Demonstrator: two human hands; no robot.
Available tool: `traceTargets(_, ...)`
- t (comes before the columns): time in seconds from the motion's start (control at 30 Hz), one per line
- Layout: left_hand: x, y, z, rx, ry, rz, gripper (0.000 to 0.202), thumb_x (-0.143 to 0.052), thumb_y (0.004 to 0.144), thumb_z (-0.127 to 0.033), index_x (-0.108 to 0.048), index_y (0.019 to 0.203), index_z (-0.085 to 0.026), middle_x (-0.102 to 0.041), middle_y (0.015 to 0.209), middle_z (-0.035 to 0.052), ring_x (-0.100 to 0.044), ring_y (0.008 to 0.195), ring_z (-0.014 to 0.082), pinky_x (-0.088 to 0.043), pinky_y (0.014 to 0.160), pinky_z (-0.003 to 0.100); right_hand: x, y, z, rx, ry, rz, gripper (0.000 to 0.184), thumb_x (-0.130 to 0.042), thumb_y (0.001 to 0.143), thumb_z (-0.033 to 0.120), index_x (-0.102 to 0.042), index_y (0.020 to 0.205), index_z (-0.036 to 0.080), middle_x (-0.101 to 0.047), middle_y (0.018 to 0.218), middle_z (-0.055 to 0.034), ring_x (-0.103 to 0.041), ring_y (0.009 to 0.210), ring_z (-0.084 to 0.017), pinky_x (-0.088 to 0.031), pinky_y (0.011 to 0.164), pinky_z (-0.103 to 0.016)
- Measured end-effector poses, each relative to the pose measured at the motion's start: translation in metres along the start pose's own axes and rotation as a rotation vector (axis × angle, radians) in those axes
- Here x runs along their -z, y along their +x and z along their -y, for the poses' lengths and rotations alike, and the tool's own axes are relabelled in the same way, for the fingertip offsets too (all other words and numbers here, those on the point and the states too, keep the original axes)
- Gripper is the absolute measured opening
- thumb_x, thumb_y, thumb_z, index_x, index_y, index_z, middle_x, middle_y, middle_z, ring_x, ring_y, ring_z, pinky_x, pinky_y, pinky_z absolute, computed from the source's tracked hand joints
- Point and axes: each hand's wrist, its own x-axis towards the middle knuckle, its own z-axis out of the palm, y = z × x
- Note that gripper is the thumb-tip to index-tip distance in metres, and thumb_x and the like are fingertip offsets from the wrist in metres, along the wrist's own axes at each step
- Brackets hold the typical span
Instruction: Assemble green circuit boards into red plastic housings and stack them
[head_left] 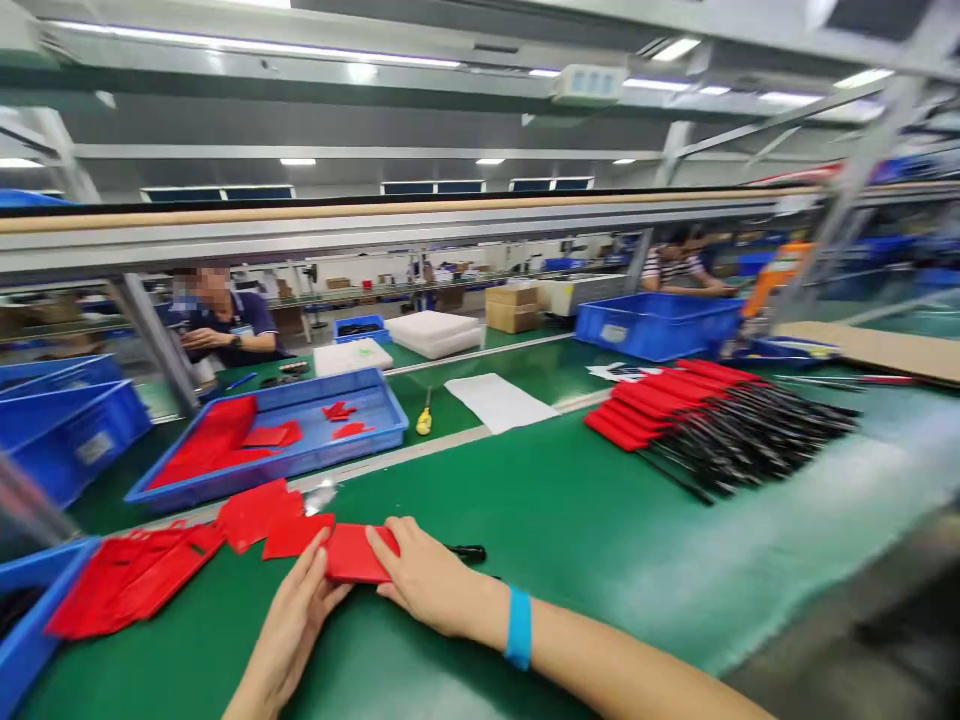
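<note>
A flat red rectangular piece is held just above the green bench between my two hands. My left hand closes on its left end, thumb on top and fingers beneath. At its right end my right hand, with a blue band at the wrist, grips it between thumb and fingers. A black rod-like end sticks out behind my right hand; whether it joins the red piece is hidden. Loose red sheets lie just beyond my left hand, with more red pieces to the left.
At right lies a row of red pieces with black rods. Beyond my hands stand a blue tray of red parts, a yellow-handled screwdriver and white paper. Blue bins line the left. Two people work across the benches.
</note>
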Motion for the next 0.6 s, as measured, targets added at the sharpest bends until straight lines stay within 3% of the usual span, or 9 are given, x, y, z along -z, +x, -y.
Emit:
traceTargets(0.07,0.004,0.004,0.011,-0.139,0.347,0.022,0.071,-0.048,0.085,-0.051,-0.021,0.144,-0.023,-0.04,0.142,0.0112,-0.04,0.128,0.0265,-0.034,0.105,0.048,0.004,-0.008,-0.039,-0.126,-0.101,0.062,0.064,-0.057,0.088,0.044,-0.033,0.137,0.01,-0.049,0.12,-0.0172,-0.048,0.105,-0.028,-0.043,0.089,-0.036)
traceTargets(0.17,0.01,0.01,0.031,-0.376,0.903,0.128,0.069,-0.049,0.086,-0.046,-0.017,0.145,-0.029,-0.022,0.151,0.0055,-0.022,0.137,0.0259,-0.021,0.11,0.053,0.014,-0.032,-0.118,-0.369,-0.214,0.101,0.054,-0.057,0.089,0.035,-0.039,0.133,0.01,-0.052,0.112,-0.0158,-0.05,0.097,-0.026,-0.044,0.085,-0.037)
traceTargets(0.27,0.011,0.015,0.045,-0.483,1.265,0.237,0.065,-0.044,0.088,-0.045,-0.018,0.145,-0.027,-0.021,0.15,0.0075,-0.02,0.136,0.0282,-0.023,0.108,0.057,0.023,-0.068,-0.2,-0.633,-0.331,0.13,0.048,-0.055,0.091,0.029,-0.041,0.13,0.007,-0.053,0.11,-0.0175,-0.051,0.098,-0.027,-0.044,0.084,-0.039)
traceTargets(0.33,0.009,0.017,0.048,-0.501,1.437,0.262,0.065,-0.045,0.086,-0.05,-0.024,0.143,-0.027,-0.023,0.148,0.0091,-0.024,0.134,0.0314,-0.026,0.105,0.058,0.024,-0.095,-0.244,-0.791,-0.399,0.157,0.04,-0.053,0.092,0.031,-0.045,0.126,0.011,-0.053,0.111,-0.0126,-0.054,0.098,-0.025,-0.045,0.083,-0.041)
traceTargets(0.43,0.006,0.017,0.046,-0.523,1.569,0.284,0.064,-0.045,0.085,-0.054,-0.027,0.141,-0.029,-0.021,0.147,0.0098,-0.027,0.133,0.0335,-0.031,0.102,0.058,0.017,-0.13,-0.284,-0.938,-0.461,0.198,0.036,-0.052,0.093,0.033,-0.048,0.123,0.014,-0.053,0.114,-0.0101,-0.055,0.097,-0.023,-0.046,0.084,-0.042)
traceTargets(0.6,0.01,0.018,0.044,-0.567,1.596,0.274,0.059,-0.044,0.087,-0.049,-0.023,0.14,-0.032,-0.023,0.147,0.0065,-0.03,0.132,0.0324,-0.035,0.101,0.056,0.017,-0.161,-0.32,-1.031,-0.53,0.217,0.042,-0.044,0.096,0.038,-0.041,0.131,0.015,-0.052,0.113,-0.011,-0.053,0.098,-0.025,-0.041,0.084,-0.041)
